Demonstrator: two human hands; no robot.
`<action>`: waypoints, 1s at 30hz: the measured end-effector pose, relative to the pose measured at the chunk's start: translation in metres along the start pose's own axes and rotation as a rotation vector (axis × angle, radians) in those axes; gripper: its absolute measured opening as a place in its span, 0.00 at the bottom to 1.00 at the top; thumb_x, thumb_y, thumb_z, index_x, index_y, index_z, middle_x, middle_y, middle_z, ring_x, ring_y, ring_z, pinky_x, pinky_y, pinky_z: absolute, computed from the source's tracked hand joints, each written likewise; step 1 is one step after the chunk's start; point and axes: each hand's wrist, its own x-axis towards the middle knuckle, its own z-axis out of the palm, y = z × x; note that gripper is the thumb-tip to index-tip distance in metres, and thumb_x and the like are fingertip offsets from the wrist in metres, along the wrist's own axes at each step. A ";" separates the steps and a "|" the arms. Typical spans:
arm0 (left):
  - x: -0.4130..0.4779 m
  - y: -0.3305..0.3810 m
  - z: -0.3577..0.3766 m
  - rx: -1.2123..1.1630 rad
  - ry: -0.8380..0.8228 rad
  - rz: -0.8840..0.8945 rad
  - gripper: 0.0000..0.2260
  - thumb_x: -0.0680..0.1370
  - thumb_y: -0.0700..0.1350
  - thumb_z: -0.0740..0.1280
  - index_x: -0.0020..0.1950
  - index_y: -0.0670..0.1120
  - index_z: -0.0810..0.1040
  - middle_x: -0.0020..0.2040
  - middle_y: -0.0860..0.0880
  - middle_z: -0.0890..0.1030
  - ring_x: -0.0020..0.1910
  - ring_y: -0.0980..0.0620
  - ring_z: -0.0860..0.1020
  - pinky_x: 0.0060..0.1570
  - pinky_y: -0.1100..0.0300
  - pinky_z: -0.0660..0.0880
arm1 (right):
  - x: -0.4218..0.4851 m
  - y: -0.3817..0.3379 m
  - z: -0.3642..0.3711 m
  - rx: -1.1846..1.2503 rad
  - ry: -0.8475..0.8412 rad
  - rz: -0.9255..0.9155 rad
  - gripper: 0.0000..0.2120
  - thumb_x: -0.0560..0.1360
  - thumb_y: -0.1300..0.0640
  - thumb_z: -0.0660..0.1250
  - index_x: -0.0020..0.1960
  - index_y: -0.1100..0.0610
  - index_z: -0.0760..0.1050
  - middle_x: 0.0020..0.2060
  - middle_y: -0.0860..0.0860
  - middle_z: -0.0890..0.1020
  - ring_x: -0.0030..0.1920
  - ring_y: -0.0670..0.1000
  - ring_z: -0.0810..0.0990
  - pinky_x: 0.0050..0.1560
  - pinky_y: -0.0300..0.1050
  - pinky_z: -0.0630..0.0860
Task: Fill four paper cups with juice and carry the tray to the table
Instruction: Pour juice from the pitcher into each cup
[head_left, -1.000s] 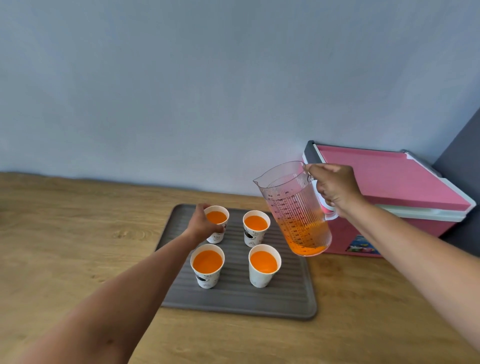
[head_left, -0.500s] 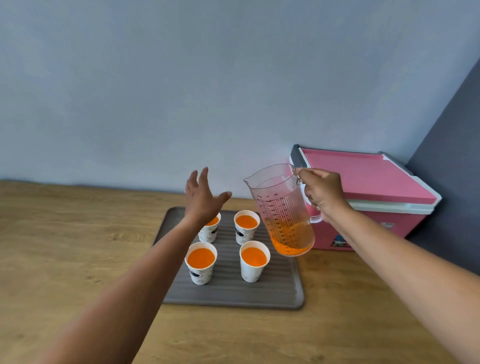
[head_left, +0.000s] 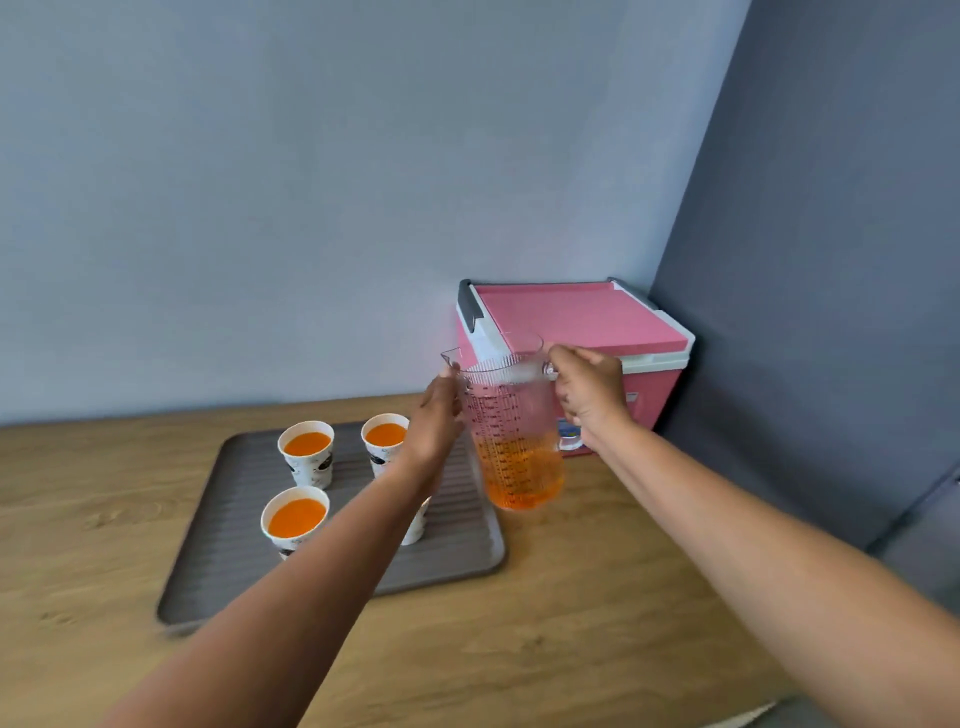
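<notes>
Head view: the right hand (head_left: 589, 397) gripped the handle of the juice jug (head_left: 519, 441), held upright. The left hand (head_left: 439, 415) touched its spout side; I could not tell if the fingers curled. The tray (head_left: 218, 571) lay just left of the jug, nearer the left hand. Three paper cups (head_left: 306, 452) were full. The left arm (head_left: 311, 571) hid most of the fourth cup (head_left: 415, 527).

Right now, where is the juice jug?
Head view, right of centre: the jug is between left hand and right hand, right of the tray, before the pink cooler.

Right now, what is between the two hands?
In the head view, the clear pitcher is between the left hand and the right hand, which grips its handle.
</notes>
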 end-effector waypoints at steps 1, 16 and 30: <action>0.000 -0.003 0.008 0.015 -0.017 -0.003 0.14 0.84 0.55 0.49 0.54 0.58 0.74 0.53 0.57 0.80 0.54 0.57 0.77 0.55 0.56 0.72 | 0.000 0.004 -0.007 0.017 0.028 0.018 0.06 0.75 0.60 0.68 0.40 0.55 0.82 0.15 0.44 0.65 0.15 0.43 0.57 0.19 0.31 0.53; 0.013 -0.072 0.116 0.044 -0.227 -0.095 0.18 0.85 0.54 0.48 0.55 0.59 0.77 0.54 0.56 0.83 0.59 0.56 0.78 0.70 0.47 0.68 | 0.001 0.085 -0.123 -0.048 0.174 0.081 0.14 0.81 0.56 0.60 0.63 0.50 0.78 0.44 0.48 0.79 0.31 0.41 0.68 0.26 0.29 0.65; 0.036 -0.101 0.149 0.129 -0.211 -0.156 0.25 0.80 0.67 0.51 0.67 0.56 0.74 0.66 0.51 0.78 0.69 0.49 0.72 0.72 0.40 0.63 | 0.034 0.117 -0.166 -0.003 0.073 0.142 0.17 0.81 0.58 0.59 0.65 0.43 0.76 0.44 0.54 0.78 0.32 0.44 0.69 0.25 0.30 0.69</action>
